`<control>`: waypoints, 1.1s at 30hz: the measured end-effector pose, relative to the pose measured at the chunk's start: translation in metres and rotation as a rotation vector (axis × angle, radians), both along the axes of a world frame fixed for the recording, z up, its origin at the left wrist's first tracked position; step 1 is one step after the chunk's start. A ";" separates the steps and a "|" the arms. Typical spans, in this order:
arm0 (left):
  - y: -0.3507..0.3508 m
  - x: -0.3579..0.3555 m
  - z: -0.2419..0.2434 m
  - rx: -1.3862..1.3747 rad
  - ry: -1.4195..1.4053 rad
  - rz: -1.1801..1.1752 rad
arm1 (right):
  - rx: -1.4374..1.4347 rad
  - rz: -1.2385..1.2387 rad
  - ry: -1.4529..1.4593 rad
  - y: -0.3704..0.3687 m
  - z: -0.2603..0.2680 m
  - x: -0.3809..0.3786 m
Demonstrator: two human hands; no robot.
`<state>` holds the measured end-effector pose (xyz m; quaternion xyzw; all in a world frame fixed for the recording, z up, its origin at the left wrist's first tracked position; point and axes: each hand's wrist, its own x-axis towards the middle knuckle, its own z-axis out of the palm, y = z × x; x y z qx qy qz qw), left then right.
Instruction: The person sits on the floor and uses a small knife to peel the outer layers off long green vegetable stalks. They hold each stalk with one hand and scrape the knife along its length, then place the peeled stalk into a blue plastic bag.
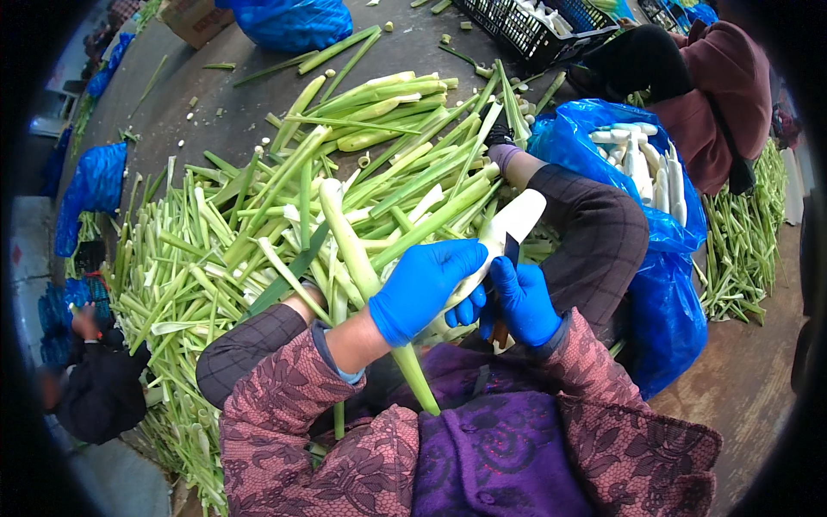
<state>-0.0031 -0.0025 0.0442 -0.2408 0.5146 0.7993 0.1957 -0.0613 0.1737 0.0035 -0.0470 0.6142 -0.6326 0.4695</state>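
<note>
My left hand [426, 287], in a blue glove, is closed around a pale green stalk [515, 216] whose white, peeled end points up and to the right. In my right hand [522, 298], also gloved in blue, is a knife [511, 248] with its dark blade against the stalk's side and its brown handle partly hidden by the fingers. A long green-white stalk [349, 242] lies under my left wrist, its lower end by my lap. Beyond my hands spreads a heap of green stalks and trimmed leaf sheaths [213, 258].
An open blue plastic bag [575, 139] of peeled white stems [636, 165] stands right of my knee. Further off are a black crate [517, 39], another blue bag [294, 22] and a cardboard box [194, 19]. Co-workers sit at upper right [723, 97] and lower left [100, 388].
</note>
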 end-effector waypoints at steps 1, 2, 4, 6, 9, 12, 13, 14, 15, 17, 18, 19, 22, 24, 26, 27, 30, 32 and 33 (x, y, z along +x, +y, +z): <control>0.005 0.001 -0.004 -0.060 0.026 0.016 | 0.011 -0.012 0.026 0.000 -0.003 0.001; 0.010 0.002 -0.006 -0.120 0.052 0.033 | 0.021 -0.023 0.052 0.000 -0.007 0.003; 0.017 0.003 -0.007 -0.343 0.148 0.071 | 0.032 -0.021 0.043 -0.004 -0.004 0.002; 0.021 0.004 -0.014 -0.636 0.300 0.108 | 0.031 0.013 -0.024 -0.008 0.007 -0.003; 0.022 0.004 -0.027 -1.050 0.466 0.083 | 0.054 0.049 -0.047 -0.012 0.011 -0.009; 0.021 0.000 -0.020 -1.190 0.401 -0.054 | 0.054 0.135 -0.038 -0.009 0.007 -0.020; 0.020 -0.001 -0.023 -1.232 0.415 -0.069 | 0.058 0.134 -0.062 -0.009 0.005 -0.023; 0.020 -0.003 -0.025 -1.274 0.429 -0.085 | 0.062 0.133 -0.085 -0.008 0.003 -0.026; 0.018 -0.005 -0.028 -1.047 0.375 -0.044 | 0.064 0.135 -0.110 -0.008 0.001 -0.028; 0.013 -0.011 -0.031 -0.592 0.267 0.038 | 0.068 0.133 -0.076 -0.007 0.002 -0.030; 0.008 -0.014 -0.027 -0.439 0.181 0.014 | 0.068 0.133 -0.061 -0.008 0.001 -0.031; 0.004 -0.016 -0.017 -0.286 0.096 -0.006 | 0.113 0.071 -0.044 -0.007 -0.001 -0.030; 0.007 -0.010 -0.037 -0.234 0.247 0.069 | 0.176 -0.040 -0.051 -0.013 -0.003 -0.019; 0.007 -0.010 -0.046 -0.250 0.267 0.019 | 0.178 -0.053 -0.050 -0.003 -0.009 -0.017; 0.009 -0.014 -0.034 -0.194 0.175 0.001 | 0.092 -0.005 -0.047 -0.003 -0.014 -0.023; 0.015 -0.009 -0.049 -0.478 0.312 0.042 | 0.022 0.048 -0.088 -0.003 -0.004 -0.023; 0.018 -0.005 -0.062 -0.942 0.451 0.014 | 0.010 0.139 -0.110 -0.004 -0.009 -0.028; 0.016 -0.001 -0.062 -1.140 0.455 -0.098 | 0.018 0.188 -0.133 -0.012 -0.002 -0.029; 0.018 -0.003 -0.065 -1.227 0.435 -0.165 | 0.021 0.220 -0.155 -0.012 -0.001 -0.033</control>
